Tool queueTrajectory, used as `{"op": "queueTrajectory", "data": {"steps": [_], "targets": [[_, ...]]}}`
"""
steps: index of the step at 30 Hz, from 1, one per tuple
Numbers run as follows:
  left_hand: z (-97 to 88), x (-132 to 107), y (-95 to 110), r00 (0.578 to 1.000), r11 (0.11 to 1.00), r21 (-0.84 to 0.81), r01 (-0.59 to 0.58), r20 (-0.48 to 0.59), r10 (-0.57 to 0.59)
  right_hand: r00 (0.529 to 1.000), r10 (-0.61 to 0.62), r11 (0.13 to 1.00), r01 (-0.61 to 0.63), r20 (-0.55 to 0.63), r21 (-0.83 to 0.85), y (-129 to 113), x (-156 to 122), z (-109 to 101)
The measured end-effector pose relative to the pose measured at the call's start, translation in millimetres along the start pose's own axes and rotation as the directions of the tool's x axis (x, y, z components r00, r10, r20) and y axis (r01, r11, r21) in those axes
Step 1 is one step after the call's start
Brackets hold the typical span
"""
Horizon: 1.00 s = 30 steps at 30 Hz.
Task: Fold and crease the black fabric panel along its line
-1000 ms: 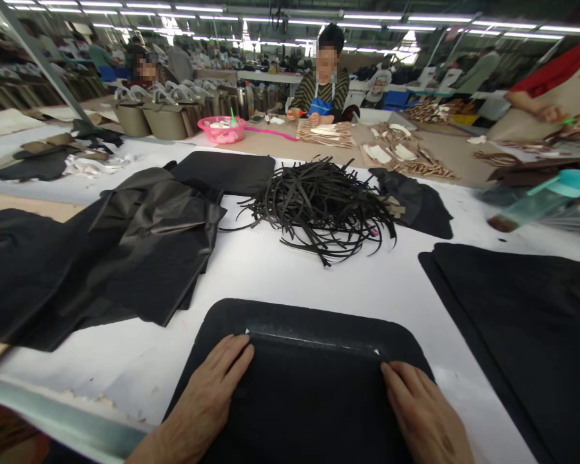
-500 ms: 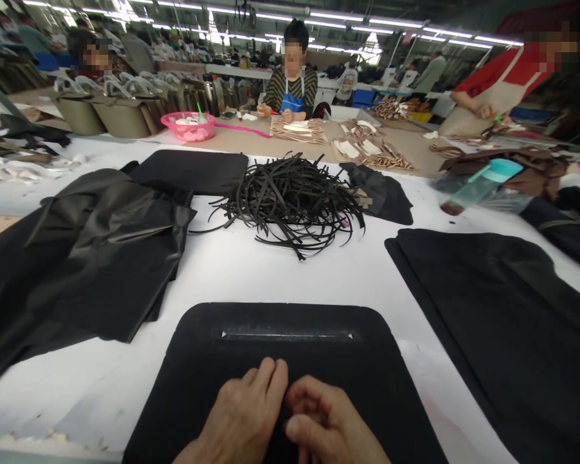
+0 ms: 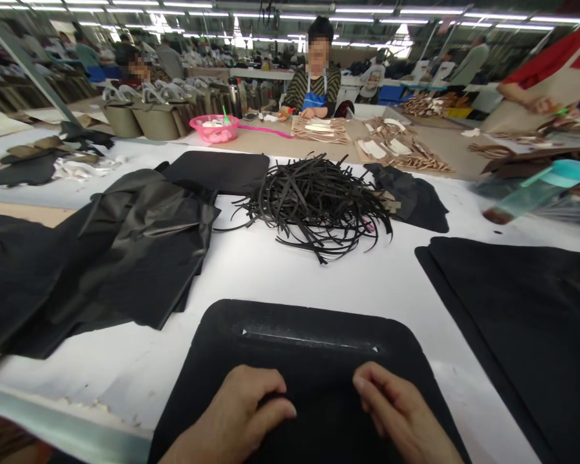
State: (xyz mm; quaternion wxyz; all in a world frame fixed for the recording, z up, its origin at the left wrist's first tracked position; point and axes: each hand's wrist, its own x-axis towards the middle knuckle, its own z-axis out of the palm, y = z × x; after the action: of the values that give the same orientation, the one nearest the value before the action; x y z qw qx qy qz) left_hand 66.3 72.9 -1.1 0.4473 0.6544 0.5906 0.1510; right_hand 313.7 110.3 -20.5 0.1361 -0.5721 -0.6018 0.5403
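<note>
A black rounded panel (image 3: 314,322) lies in front of me on the white table. Near its far edge runs a narrow shiny strip, with a small white triangle at each end. Over the left part of the panel is my left hand (image 3: 244,409), its thumb and index finger curved and parted, with nothing visible in the gap. My right hand (image 3: 401,409) is over the right part, thumb pressed against the bent index finger. Whether something thin and black is in that pinch cannot be made out against the panel. The hands are apart from each other.
Beyond the panel is a heap of black strips (image 3: 319,203). Black sheets (image 3: 140,251) lie left, stacked black panels (image 3: 522,309) right. A teal-lidded bottle (image 3: 536,193) lies at the right. A pink basin (image 3: 214,132) stands farther back, near a seated person (image 3: 314,84).
My hands were close together at the panel's middle and have moved apart, left and right. The view has turned a little to the left.
</note>
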Motion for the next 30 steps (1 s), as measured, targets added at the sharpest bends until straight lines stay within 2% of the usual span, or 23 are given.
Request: {"op": "queueTrajectory", "data": {"steps": [2, 5, 8, 12, 16, 20, 22, 30], "targets": [[-19.5, -6, -7, 0.998, 0.994, -0.097, 0.054, -0.022, -0.057, 0.996, 0.031, 0.996, -0.037, -0.083, -0.077, 17, 4, -19], [-39.0, -10, -22, 0.991, 0.986, -0.137, 0.098, -0.082, -0.11, 0.988, 0.067, 0.99, -0.083, -0.141, -0.112, 38, 12, -38], [-46.6, -6, -37, 0.975, 0.966, -0.226, 0.129, -0.151, -0.166, 0.984, 0.046, 0.988, -0.07, -0.171, -0.14, 49, 21, -47], [-48.6, 10, -47, 0.94, 0.932, -0.321, 0.169, -0.23, -0.25, 0.988, 0.034, 0.984, -0.059, -0.148, -0.165, 53, 37, -55], [-51.5, 26, -46, 0.887, 0.924, -0.286, 0.253, -0.314, -0.34, 0.984, 0.049, 0.98, -0.08, -0.168, -0.18, 54, 50, -61], [-55.4, 35, -46, 0.855, 0.927, -0.219, 0.305, -0.366, -0.367, 0.976, 0.105, 0.978, -0.136, -0.19, -0.156, 57, 52, -64], [-56.6, 37, -47, 0.853, 0.932, -0.183, 0.313, -0.378, -0.361, 0.972, 0.122, 0.974, -0.156, -0.202, -0.161, 59, 52, -64], [-59.6, 35, -46, 0.885, 0.956, -0.08, 0.281, -0.363, -0.291, 0.964, 0.133, 0.97, -0.174, -0.23, -0.171, 57, 54, -60]]}}
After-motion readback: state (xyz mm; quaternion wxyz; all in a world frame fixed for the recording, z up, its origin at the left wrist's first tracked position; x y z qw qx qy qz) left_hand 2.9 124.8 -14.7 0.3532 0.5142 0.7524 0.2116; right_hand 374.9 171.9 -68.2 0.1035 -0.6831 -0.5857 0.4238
